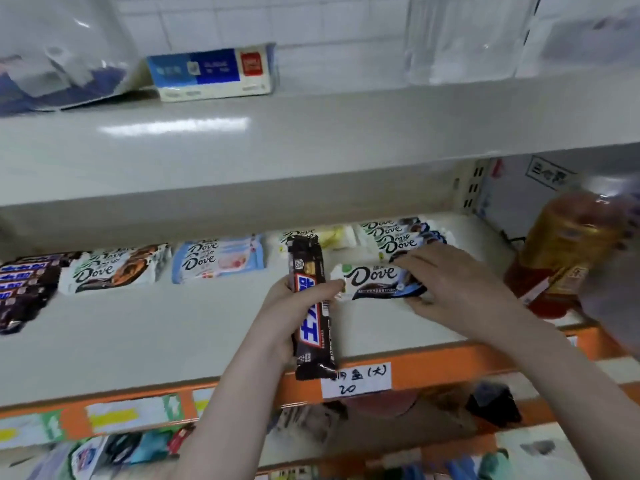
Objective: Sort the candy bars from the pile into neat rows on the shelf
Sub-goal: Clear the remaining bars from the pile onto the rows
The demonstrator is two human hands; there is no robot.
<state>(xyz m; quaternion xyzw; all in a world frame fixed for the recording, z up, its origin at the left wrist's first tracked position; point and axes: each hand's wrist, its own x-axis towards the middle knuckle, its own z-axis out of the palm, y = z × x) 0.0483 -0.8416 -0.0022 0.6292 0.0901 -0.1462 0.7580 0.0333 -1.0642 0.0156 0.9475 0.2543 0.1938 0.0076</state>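
At the far left of the shelf lies a stack of dark Snickers bars, then a brown-and-white Dove stack, then a pale blue Dove stack. At centre the left hand grips an upright Snickers bar, fingers curled round it. Just right, the right hand pinches a white-and-dark Dove bar flat on the shelf (more Dove bars behind). An amber bottle stands at right.

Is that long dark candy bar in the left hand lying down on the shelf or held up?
Held up. The left hand grips the dark candy bar around its middle, standing on end, its lower end out past the shelf's orange edge.
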